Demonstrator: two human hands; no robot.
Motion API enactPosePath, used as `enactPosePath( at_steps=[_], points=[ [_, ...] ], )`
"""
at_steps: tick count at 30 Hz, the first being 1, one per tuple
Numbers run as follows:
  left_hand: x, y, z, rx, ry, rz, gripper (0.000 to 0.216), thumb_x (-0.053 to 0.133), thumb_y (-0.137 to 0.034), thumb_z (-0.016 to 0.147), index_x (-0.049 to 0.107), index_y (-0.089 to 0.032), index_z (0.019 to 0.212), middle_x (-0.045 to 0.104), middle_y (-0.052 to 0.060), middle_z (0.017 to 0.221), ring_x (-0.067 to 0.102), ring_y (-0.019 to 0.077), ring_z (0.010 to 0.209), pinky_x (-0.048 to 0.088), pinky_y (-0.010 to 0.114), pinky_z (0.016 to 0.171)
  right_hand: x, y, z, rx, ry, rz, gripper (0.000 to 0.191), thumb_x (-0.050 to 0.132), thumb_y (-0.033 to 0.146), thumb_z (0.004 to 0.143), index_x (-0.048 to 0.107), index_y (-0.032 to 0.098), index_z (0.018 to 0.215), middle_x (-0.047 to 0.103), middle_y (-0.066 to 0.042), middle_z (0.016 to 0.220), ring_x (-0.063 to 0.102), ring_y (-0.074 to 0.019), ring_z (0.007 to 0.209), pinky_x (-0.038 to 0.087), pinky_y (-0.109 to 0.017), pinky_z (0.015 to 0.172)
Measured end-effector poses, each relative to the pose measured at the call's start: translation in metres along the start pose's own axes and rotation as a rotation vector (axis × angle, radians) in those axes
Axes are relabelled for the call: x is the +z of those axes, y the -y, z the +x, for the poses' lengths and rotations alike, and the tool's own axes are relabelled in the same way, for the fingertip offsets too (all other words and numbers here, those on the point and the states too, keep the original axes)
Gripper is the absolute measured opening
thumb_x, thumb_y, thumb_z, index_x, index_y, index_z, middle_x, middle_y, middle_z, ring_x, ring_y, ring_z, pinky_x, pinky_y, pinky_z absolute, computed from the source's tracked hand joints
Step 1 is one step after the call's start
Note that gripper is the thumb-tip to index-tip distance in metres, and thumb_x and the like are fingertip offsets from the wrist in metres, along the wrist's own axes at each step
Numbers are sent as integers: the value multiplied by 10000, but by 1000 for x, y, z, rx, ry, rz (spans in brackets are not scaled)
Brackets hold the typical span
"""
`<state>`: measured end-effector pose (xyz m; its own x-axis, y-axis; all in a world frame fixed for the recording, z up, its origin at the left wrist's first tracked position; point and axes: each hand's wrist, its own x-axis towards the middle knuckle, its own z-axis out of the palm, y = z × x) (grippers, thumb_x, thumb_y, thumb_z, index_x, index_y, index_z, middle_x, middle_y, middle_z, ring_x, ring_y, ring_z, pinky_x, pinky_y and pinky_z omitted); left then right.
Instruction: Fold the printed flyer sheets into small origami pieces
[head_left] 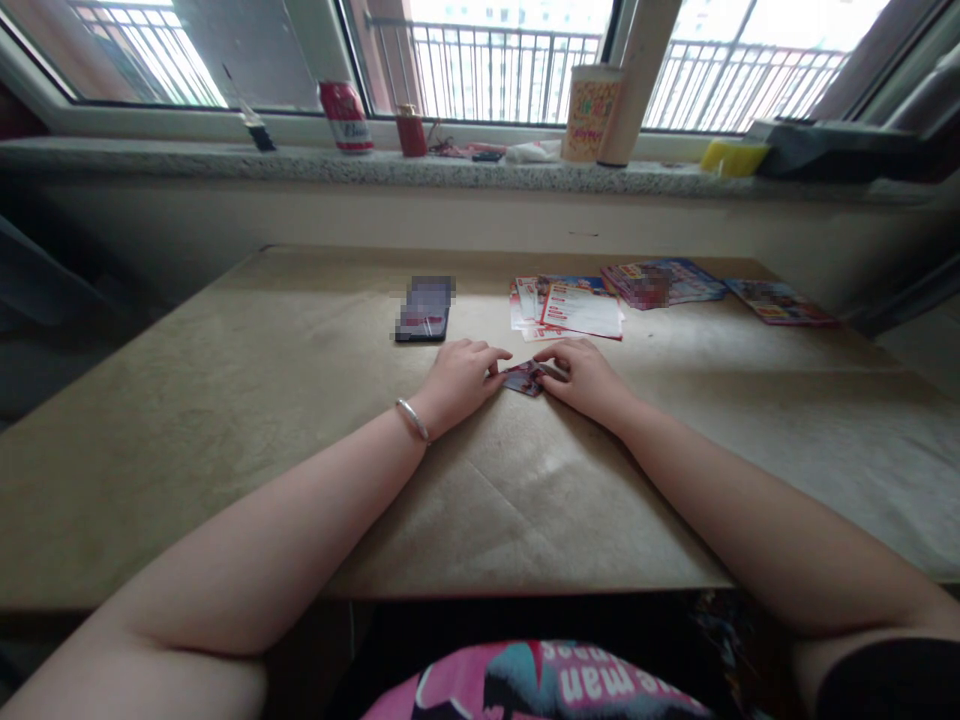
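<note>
A small piece of printed paper [523, 379], apparently folded, lies low over the table between my two hands. My left hand [466, 372], with a silver bangle on its wrist, pinches the paper's left end between thumb and fingers. At the other end, the thumb and fingers of my right hand [585, 376] close on it. The print is too small to make out. Just beyond my hands is a loose stack of printed sheets [581, 308], white with red and blue parts.
A phone [425, 308] lies beyond my left hand. Colourful printed booklets [686, 280] and another printed piece [780, 300] lie at the back right of the table [225, 400]. On the windowsill stand a red can [345, 115], a red bottle [411, 132] and a paper cup [591, 112].
</note>
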<state>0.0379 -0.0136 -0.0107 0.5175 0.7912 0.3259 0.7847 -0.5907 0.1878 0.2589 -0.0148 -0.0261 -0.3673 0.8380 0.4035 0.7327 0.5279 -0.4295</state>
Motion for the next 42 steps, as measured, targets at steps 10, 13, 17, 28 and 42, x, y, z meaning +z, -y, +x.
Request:
enactPosePath(
  at_steps=[10,13,17,28,42],
  points=[
    [0,0,1,106,0,24,176,566,-247,880,737,-215,909,695,52,936,608,199,888,442,329,826,-5,11,-2,-67,62,-12,134,607,178,797,699,208,891,674,-34,821,580,-180,820,445,-295,747],
    [-2,-2,1,153,3,74,183,557,-274,903,725,-206,877,694,52,896,601,199,856,427,331,793,-6,16,-1,-127,90,-125,157,583,237,853,720,218,927,689,-53,879,587,-198,866,439,-316,793],
    [-6,-6,1,151,17,153,216,538,-299,922,713,-203,838,679,53,849,593,203,827,404,334,758,-7,23,0,-102,112,-224,171,559,243,869,724,209,896,690,-65,904,595,-208,885,433,-319,788],
    [-17,-5,-7,84,37,286,172,523,-258,911,661,-180,845,682,63,890,608,215,841,382,339,729,-16,14,-4,-16,141,-268,100,583,249,826,664,196,800,678,-67,866,598,-212,851,436,-318,761],
    [-18,-2,-8,73,58,301,197,491,-237,914,659,-164,842,694,83,904,623,219,849,390,344,746,-17,4,-5,-11,141,-203,96,612,274,811,636,204,749,674,-54,825,588,-203,819,442,-319,737]
  ],
)
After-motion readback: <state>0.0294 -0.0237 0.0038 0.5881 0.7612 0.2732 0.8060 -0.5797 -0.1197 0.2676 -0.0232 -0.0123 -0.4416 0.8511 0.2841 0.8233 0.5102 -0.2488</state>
